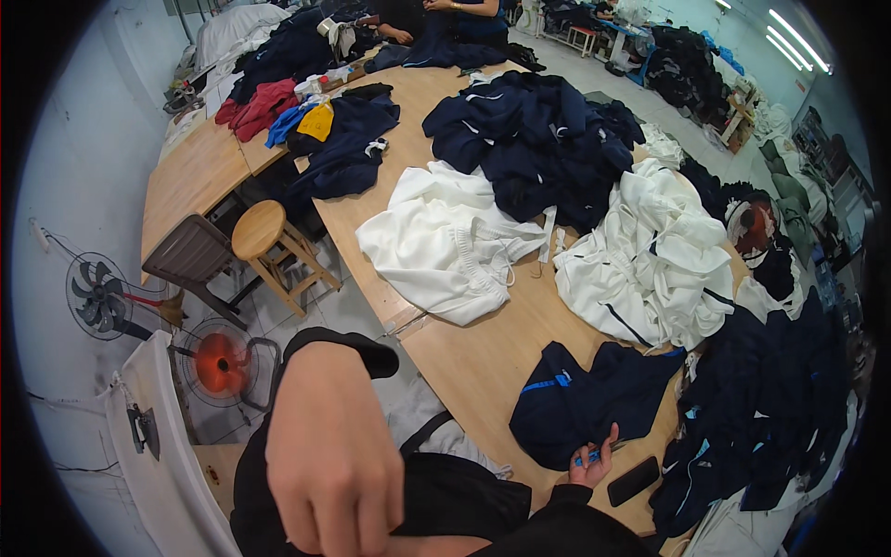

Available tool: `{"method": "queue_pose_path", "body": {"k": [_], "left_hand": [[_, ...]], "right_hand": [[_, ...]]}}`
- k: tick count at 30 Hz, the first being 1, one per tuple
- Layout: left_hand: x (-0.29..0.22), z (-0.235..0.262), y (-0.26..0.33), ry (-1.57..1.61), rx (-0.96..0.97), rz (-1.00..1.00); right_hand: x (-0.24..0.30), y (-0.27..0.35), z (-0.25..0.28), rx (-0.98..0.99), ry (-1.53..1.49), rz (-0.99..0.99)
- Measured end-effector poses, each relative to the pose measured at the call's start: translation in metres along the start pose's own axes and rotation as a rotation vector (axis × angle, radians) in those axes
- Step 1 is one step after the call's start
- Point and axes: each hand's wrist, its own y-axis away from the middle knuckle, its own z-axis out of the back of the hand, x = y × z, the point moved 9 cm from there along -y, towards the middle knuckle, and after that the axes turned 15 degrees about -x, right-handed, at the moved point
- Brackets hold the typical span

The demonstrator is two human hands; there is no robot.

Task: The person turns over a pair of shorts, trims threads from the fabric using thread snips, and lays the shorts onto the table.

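My left hand (336,450) is raised close in front, its wrist bent and fingers curled downward; whatever they may hold is hidden. On the near part of the table, my right hand (591,462) lies palm up with its fingers closed around a small blue object (587,458), too small to name surely. Just beyond it a folded navy garment (594,404) with a bright blue strip lies flat, its lower edge by my right fingertips. A black phone (634,481) rests beside that hand.
White garments (445,241) and another white heap (650,260) lie farther up the table (445,357). Behind them sits a large navy pile (538,130). Navy clothes (761,408) hang at the right. At left stand a stool (260,229), a chair (200,265) and fans (221,362).
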Motion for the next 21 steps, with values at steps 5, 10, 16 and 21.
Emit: {"method": "queue_pose_path", "body": {"k": [5,10,16,21], "left_hand": [[0.063,0.026,0.035,-0.297,-0.382,0.371],[0.156,-0.066,0.206,-0.307,0.485,1.305],[0.116,-0.19,0.214,0.561,0.034,1.065],[0.112,-0.203,0.243,0.305,0.216,1.297]], "right_hand": [[-0.006,0.015,-0.034,0.124,0.079,0.001],[-0.005,0.015,-0.033,0.07,0.083,0.006],[-0.003,0.014,-0.025,0.228,0.032,-0.026],[-0.004,0.005,-0.025,0.198,0.044,-0.033]]}}
